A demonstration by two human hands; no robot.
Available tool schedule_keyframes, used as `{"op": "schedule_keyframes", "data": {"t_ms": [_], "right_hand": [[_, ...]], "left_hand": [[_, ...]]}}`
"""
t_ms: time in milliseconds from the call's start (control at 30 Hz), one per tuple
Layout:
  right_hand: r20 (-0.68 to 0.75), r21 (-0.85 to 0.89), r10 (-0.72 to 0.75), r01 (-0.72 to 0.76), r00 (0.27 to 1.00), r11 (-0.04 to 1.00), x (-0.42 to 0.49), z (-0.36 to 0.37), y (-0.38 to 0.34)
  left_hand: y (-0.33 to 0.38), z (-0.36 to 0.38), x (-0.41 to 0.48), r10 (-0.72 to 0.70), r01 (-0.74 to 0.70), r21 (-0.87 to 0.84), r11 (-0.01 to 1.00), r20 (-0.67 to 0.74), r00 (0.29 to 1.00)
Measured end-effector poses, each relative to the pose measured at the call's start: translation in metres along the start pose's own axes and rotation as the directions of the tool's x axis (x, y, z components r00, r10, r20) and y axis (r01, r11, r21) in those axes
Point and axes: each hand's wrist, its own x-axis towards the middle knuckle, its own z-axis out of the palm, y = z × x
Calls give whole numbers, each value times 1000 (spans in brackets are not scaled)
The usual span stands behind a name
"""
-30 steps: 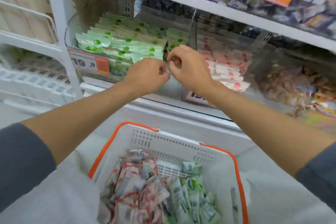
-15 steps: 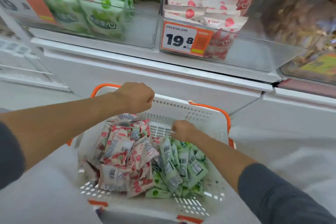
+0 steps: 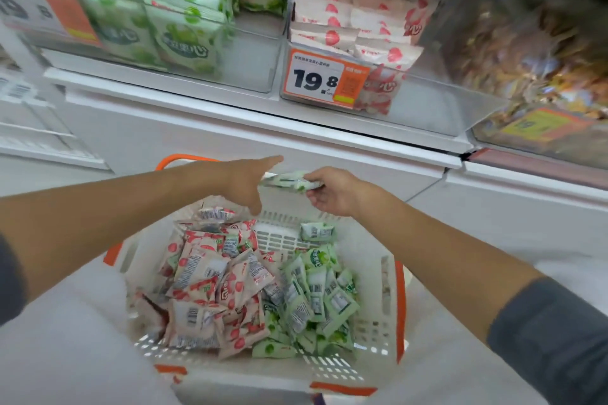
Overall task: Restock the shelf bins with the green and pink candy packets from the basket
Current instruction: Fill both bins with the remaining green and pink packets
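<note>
Shelf (image 3: 230, 115): price tag (image 3: 325, 79) fronts pink bin (image 3: 427, 108); right hand (image 3: 332, 191) holds green packet (image 3: 286, 180).

Open basket (image 3: 385, 289) top, clear-walled bins (image 3: 253, 71)

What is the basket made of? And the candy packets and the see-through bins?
The basket looks like hard moulded plastic, white with orange rim: slotted holes in its walls. The candy packets seem thin glossy plastic film, crinkled and catching light. The bins look like clear rigid plastic, maybe acrylic; packets show through the front.
</note>
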Motion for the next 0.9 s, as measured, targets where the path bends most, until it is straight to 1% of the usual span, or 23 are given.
{"op": "schedule_keyframes", "data": {"t_ms": [33,100,133,167,200,233,267,300,333,367,400,433,467,533,567,633,667,700,733,800,833,867,900], "right_hand": [[32,83,47,-50,998,995,-10,-1,-9],[114,249,114,-139,987,958,-24,-1,-22],[169,304,127,-175,977,937,-31,1,-26],[223,314,132,-200,966,928,-37,4,-30],[264,271,136,-208,955,940,-42,7,-33],[276,169,142,-193,951,966,-45,9,-36],[250,8,144,-150,958,989,-48,11,-40],[189,-193,127,-90,974,977,-52,12,-45],[118,-374,63,-15,991,927,-57,14,-52],[70,-498,-55,83,996,864,-62,17,-61],[57,-560,-212,207,976,802,-66,20,-70],[86,-579,-363,343,928,739,-73,25,-81],[153,-576,-468,463,870,674,-82,32,-90],[295,-558,-548,606,783,566,-98,48,-103],[317,-591,-571,629,757,505,-104,57,-108],[311,-684,-632,629,709,369,-108,69,-117],[311,-710,-658,627,686,319,-109,72,-121],[314,-719,-678,633,664,287,-110,75,-123],[310,-713,-691,641,653,286,-110,75,-125],[299,-652,-692,670,657,355,-115,76,-127],[309,-636,-685,679,660,368,-118,75,-128],[330,-658,-670,670,666,342,-121,74,-131],[358,-711,-644,644,676,281,-126,74,-135]], "left_hand": [[1,-6,-5,-12,10,-170,985,-9,1000],[2,-16,-12,-37,-11,-441,897,-100,994],[0,-21,-14,-55,-36,-528,848,-156,986],[-1,-25,-17,-74,-66,-585,808,-211,975],[-4,-29,-19,-88,-99,-622,777,-262,961],[-6,-33,-22,-95,-132,-630,765,-313,945],[-9,-38,-23,-94,-157,-617,771,-354,930],[-10,-43,-26,-79,-187,-597,780,-390,917],[-11,-48,-30,-61,-218,-580,785,-423,904],[-11,-54,-36,-40,-248,-566,786,-448,893],[-12,-60,-41,-19,-268,-544,795,-465,885],[-12,-66,-45,7,-283,-512,811,-476,879],[-14,-71,-50,27,-292,-480,827,-485,874],[-19,-81,-57,58,-314,-443,840,-502,863],[-20,-86,-60,73,-327,-422,846,-515,854],[-22,-94,-67,97,-361,-376,854,-566,819],[-23,-97,-69,106,-382,-373,845,-584,805],[-23,-98,-73,116,-403,-388,829,-586,802],[-24,-98,-75,123,-409,-415,813,-564,817],[-24,-95,-78,136,-395,-495,774,-480,867],[-23,-94,-78,143,-390,-519,760,-452,881],[-23,-93,-77,144,-386,-520,761,-445,884],[-22,-93,-76,146,-388,-489,781,-462,875]]}}
